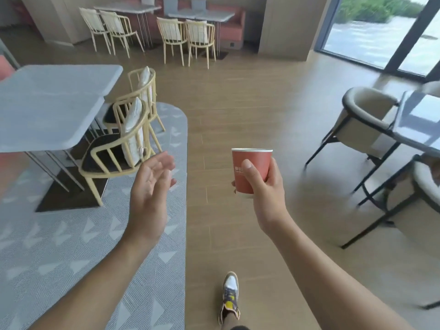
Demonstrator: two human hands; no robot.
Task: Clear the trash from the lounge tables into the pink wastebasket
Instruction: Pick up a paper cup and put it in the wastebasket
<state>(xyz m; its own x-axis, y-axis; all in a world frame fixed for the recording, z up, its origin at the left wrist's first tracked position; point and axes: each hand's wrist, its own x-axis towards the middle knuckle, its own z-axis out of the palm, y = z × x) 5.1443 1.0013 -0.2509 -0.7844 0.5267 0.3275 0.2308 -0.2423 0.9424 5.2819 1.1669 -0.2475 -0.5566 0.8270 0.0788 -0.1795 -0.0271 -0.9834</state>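
right hand grips red paper cup

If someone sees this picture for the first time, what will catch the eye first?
The red paper cup stands out first, held upright in the right hand near the centre, above the wooden floor. Next comes the open, empty left hand beside it, then the grey table with cream chairs at the left.

Open floor between tables

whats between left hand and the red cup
No object, in the head view: just rug edge and wooden floor between left hand and red cup.
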